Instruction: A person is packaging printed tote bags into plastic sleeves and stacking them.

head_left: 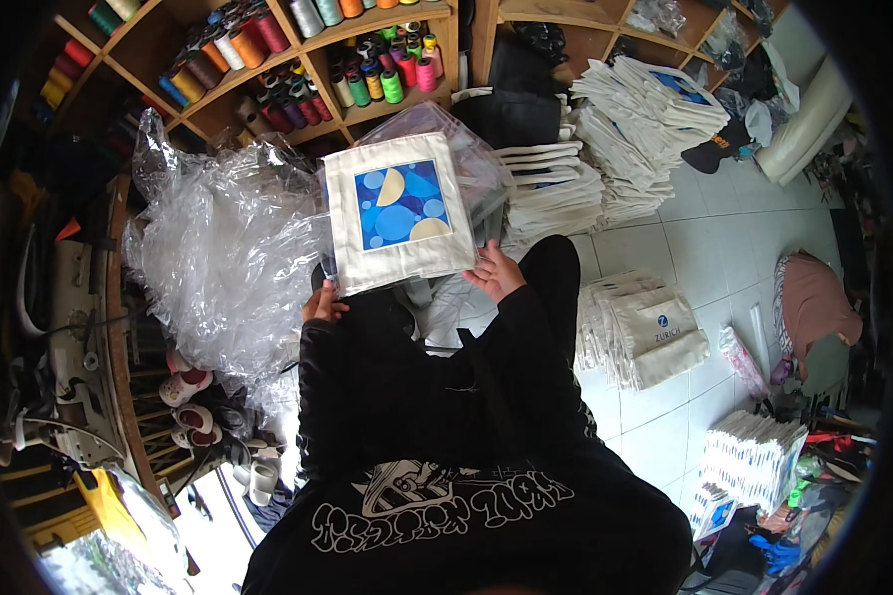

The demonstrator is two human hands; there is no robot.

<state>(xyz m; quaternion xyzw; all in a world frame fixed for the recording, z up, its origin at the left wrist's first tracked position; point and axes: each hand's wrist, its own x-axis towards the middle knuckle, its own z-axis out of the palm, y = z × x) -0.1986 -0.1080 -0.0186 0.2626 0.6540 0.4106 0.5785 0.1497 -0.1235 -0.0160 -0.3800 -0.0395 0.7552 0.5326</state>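
Holding a printed cream bag (400, 206) out front, gripped near its lower corners with left hand (324, 303) and right hand (497, 273). Probably partway through this one; cannot tell whether fully inside clear plastic (481, 177). Seemingly plenty remaining, with stacked bags (620, 149) rightward and plastic wrappers (218, 258) heaped leftward.

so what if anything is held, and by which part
A printed cream bag, near its lower corners: left hand at one, right hand at the other.

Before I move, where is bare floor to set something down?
Bare tiles show on the right, between the tall bag stack and the folded bags; more lie between those and the lower-right stack. Crowded: the left, with clear plastic and footwear.
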